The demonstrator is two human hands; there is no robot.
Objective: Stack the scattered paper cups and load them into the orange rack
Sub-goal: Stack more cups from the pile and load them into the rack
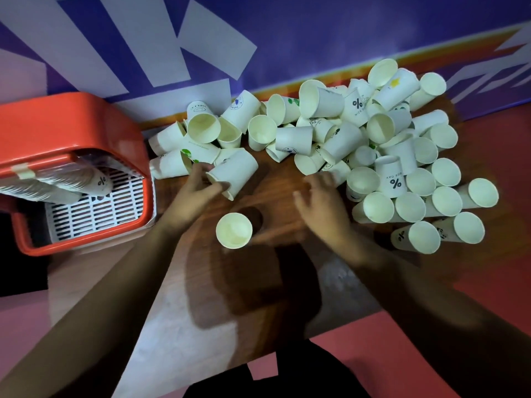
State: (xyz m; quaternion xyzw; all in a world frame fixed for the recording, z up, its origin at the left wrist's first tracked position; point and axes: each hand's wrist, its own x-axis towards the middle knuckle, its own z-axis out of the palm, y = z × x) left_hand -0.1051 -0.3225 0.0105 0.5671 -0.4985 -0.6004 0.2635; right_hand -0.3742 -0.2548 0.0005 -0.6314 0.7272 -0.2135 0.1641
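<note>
Several white paper cups lie scattered in a heap (359, 133) across the far side of the wooden table (258, 282). My left hand (195, 191) grips one cup lying on its side (234, 173), thumb at its rim. One cup (234, 230) stands upright near the middle, between my hands. My right hand (321, 199) is blurred, with spread fingers, at the left edge of the right pile and holds nothing. The orange rack (71, 124) stands at the left and holds lying stacks of cups (57, 182) on its white grid.
A purple and white banner wall (201, 38) runs right behind the cups. The table's near edge borders a red floor (431, 354). Bare wood lies between the upright cup and my body.
</note>
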